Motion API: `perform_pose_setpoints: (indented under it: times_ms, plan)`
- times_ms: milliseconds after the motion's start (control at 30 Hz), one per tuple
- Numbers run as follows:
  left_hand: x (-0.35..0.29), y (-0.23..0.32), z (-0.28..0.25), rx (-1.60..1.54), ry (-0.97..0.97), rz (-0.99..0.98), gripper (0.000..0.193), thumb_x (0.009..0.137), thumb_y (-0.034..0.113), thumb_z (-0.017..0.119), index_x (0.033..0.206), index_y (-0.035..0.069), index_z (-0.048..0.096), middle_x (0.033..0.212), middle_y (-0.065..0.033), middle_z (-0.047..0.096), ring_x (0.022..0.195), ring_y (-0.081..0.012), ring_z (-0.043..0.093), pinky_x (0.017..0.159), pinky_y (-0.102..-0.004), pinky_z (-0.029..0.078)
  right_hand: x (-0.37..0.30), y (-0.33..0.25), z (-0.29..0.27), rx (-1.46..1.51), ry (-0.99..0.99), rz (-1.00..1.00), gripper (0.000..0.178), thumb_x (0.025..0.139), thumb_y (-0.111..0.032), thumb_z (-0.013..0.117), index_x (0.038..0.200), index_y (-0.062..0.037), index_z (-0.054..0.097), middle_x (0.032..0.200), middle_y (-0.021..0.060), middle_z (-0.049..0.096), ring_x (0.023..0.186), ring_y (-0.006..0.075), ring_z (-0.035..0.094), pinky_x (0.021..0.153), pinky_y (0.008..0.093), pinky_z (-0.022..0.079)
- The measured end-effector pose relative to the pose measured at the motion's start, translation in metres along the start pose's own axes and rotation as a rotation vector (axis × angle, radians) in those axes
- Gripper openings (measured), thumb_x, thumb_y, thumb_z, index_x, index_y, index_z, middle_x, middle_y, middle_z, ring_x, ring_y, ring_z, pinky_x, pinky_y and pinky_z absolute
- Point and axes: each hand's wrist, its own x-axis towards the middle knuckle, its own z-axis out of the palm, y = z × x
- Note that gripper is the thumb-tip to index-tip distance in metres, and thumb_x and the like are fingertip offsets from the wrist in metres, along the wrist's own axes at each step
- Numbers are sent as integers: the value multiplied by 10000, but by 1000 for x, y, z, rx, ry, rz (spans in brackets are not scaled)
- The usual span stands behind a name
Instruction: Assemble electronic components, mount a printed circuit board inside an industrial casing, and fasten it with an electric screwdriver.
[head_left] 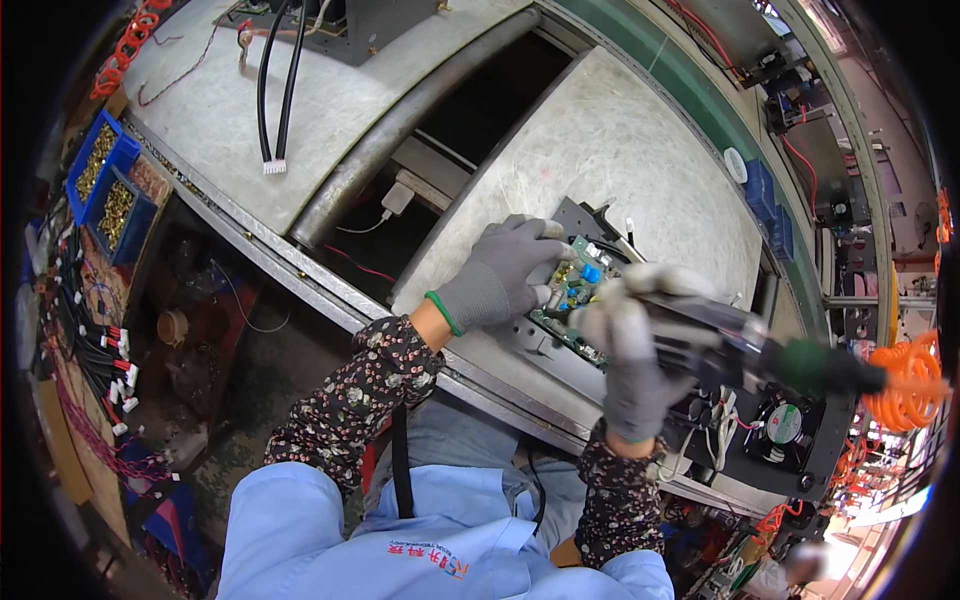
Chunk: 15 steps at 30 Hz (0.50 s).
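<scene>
My left hand (505,272), in a grey glove with whitish fingertips, lies over the left side of a green circuit board (575,285). Its fingers are bent and hold the board's edge. Blue and yellow components stand on the board, which sits on a dark grey metal plate (550,345) on the worktable. My right hand (635,345), gloved alike and smeared by motion, is closed round a black power screwdriver (715,335). The tool's green and black rear end points right, toward an orange coiled hose (905,385). Its tip is hidden by the hand.
Two blue bins (112,205) of brass-coloured screws stand at the left, above bundled wires (95,350). A black cable with a white connector (275,165) hangs over the far-left table. A dark metal panel with a fan (785,425) lies at right. A gap with a metal roller (400,125) divides the tables.
</scene>
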Motion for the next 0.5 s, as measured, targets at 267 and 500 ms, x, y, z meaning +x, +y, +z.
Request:
perform_pose_setpoints:
  times_ms: [267,500]
  plan:
    - [-2,-1,1,65,-4,30,468,683,189,673,1144,127,613,1264,-72,520,1153,-280,467,976,-382,390,-5,-38,-20,183,122,-63,411,744,134,583,1090,-41,447,888,141,546,653,189,583,513,306,533]
    - [-4,3,0,231,7,94,509,733,228,597,1226,112,554,1267,-83,508,1141,-268,467,936,-412,385,-42,-55,-61,33,289,-190,443,742,28,643,1131,-23,438,897,141,555,636,210,555,480,296,502]
